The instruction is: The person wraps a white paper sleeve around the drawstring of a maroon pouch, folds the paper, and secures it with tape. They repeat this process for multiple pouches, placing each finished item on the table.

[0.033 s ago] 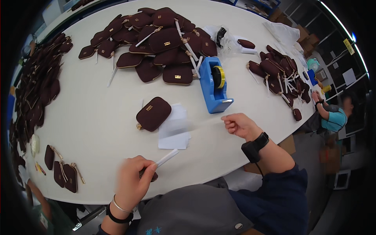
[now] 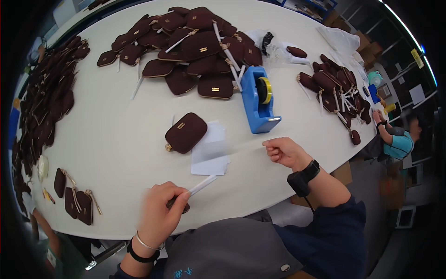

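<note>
Here, the left hand (image 2: 160, 211) is pinching a thin white paper-wrapped strap (image 2: 200, 186) to steady it; the right hand (image 2: 284, 151) is curling shut at three o'clock, pulling clear tape from the blue plastic tape holder (image 2: 258, 100).

A thin white paper-wrapped strip (image 2: 200, 186) lies slanted near the table's front edge, its far end pointing up and right toward the blue tape dispenser (image 2: 259, 100), its near end pinched with a small dark maroon piece (image 2: 178, 204) in the left hand (image 2: 160, 216). Between the strip and the dispenser, 1 dark maroon pouch (image 2: 186, 132) with a small gold clasp lies flat and tilted, its right corner overlapping white paper sheets (image 2: 211, 151). The right hand (image 2: 284, 152), just in front of the dispenser, pinches something too blurred to tell, perhaps clear tape.
</note>
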The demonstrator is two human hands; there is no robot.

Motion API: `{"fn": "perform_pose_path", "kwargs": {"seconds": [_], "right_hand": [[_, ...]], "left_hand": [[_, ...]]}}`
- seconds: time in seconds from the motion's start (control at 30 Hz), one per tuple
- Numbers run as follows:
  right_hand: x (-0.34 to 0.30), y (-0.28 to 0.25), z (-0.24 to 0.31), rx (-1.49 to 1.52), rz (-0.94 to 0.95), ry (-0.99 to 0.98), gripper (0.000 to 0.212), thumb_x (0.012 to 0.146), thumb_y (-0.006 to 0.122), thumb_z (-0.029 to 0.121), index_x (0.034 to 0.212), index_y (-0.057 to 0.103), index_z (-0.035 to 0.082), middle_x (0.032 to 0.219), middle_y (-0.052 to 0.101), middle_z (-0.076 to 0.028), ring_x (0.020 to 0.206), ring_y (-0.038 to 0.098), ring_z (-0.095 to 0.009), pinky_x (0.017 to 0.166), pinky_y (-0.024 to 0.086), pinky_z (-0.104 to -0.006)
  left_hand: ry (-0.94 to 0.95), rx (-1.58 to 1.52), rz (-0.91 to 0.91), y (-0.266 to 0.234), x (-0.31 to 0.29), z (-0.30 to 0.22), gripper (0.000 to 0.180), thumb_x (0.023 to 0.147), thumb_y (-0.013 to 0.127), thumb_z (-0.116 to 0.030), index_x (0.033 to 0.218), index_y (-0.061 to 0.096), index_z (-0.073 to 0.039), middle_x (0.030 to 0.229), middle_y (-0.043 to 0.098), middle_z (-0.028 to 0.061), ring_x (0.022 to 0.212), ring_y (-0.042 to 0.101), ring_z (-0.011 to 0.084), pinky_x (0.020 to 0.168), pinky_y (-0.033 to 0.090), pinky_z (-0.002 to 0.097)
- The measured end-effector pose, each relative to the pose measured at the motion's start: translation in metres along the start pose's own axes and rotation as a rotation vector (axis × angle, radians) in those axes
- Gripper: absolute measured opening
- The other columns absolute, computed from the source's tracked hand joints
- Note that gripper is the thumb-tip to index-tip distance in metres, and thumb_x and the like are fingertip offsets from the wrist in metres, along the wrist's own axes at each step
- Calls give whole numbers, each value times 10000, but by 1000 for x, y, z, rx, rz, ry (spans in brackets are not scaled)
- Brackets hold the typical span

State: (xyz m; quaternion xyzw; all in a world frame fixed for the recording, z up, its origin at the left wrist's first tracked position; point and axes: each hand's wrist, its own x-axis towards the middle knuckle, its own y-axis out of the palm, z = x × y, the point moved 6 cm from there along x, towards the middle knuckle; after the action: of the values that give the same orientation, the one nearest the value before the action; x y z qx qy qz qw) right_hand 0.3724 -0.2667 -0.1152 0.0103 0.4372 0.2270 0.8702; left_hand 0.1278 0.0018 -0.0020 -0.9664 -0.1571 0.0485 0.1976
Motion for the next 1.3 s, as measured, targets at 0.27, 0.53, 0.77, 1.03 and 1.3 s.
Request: {"fn": "perform_pose_path", "kwargs": {"seconds": [0.27, 0.53, 0.77, 1.03, 1.3], "right_hand": [[-90, 154, 5, -282, 520, -314, 195, 938, 635, 118, 1062, 706, -15, 993, 679, -85, 922, 573, -131, 830, 458, -269], [-83, 172, -17, -318, 539, -217, 189, 933, 646, 122, 1035, 704, -26, 1008, 701, -71, 915, 594, -81, 816, 465, -229], [-83, 176, -20, -503, 455, -296, 154, 898, 682, 67, 1027, 659, -13, 952, 675, -62, 855, 621, -101, 779, 497, -250], [-88, 173, -21, -445, 378, -520, 185, 871, 707, 68, 1033, 643, 4, 923, 652, -66, 820, 624, -139, 708, 506, -277], [-119, 189, -12, -1173, 355, -1409, 257, 757, 788, 82, 959, 647, 9, 859, 608, -102, 738, 565, -255, 671, 470, -336]], "left_hand": [[115, 76, 52, 14, 8, -5, 93, 872, 657, -79, 795, 661, -26, 652, 570, 47, 548, 504, 188, 600, 383, 315], [197, 144, 19, 18, 5, -14, 65, 864, 659, -63, 803, 661, -41, 655, 560, 39, 545, 450, 187, 611, 356, 315], [248, 185, 14, 22, 3, -16, 62, 857, 670, -62, 798, 656, -50, 651, 553, 28, 543, 461, 185, 616, 344, 311], [318, 263, -31, 23, 1, -17, 52, 838, 677, -50, 795, 648, -56, 669, 558, 29, 558, 479, 204, 618, 336, 328], [395, 330, -24, 24, 0, -21, 55, 833, 684, -72, 804, 637, -63, 697, 546, 38, 641, 525, 224, 644, 340, 351]]}}
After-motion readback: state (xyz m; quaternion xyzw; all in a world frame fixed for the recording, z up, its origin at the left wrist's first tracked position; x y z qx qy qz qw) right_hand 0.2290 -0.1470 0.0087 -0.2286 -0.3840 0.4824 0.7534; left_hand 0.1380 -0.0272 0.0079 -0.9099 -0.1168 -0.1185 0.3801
